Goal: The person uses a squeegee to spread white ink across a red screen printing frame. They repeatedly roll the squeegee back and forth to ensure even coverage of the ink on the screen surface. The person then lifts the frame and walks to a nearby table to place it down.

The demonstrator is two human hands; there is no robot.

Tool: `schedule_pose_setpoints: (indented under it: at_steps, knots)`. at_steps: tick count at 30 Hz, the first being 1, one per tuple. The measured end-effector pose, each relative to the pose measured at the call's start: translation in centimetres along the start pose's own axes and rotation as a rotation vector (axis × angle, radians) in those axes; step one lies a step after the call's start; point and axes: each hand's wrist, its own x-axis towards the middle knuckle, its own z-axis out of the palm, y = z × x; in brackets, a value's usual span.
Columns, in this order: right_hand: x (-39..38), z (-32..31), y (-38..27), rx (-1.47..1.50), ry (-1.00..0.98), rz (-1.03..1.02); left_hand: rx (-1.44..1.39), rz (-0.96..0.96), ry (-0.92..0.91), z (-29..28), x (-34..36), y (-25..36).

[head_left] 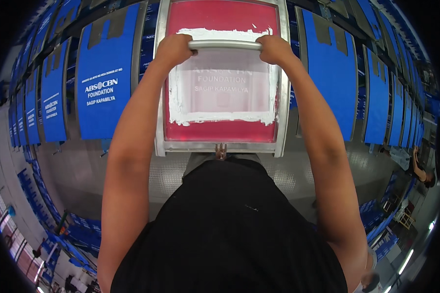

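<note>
Both my hands grip a squeegee with a rounded, silvery metal handle (225,45) that lies crosswise over the far part of a printing screen. My left hand (175,50) is closed around its left end, my right hand (275,49) around its right end. The screen has red borders (220,133) and a pale, see-through middle (225,100), set in a metal frame (160,117). White ink (230,116) edges the middle, thick along the near side and beyond the handle. White lettering shows in the pale middle. The squeegee's blade is hidden from sight.
Blue panels with dark cut-outs and white printing stand in rows, with one panel (107,73) to the left and another (330,73) to the right. A grey floor (293,171) lies below. Another person (420,168) is at the far right.
</note>
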Motion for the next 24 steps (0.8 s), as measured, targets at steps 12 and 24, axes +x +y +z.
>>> schedule_pose_setpoints:
  at_steps: [12,24]
  knots:
    - [-9.8,6.3,-3.4,-0.009,-0.096,0.008,-0.102,0.053,0.107,6.0,-9.8,1.2]
    - [-17.8,3.7,-5.1,0.084,-0.084,-0.068,-0.179,0.11,0.081,3.7,-17.8,3.4]
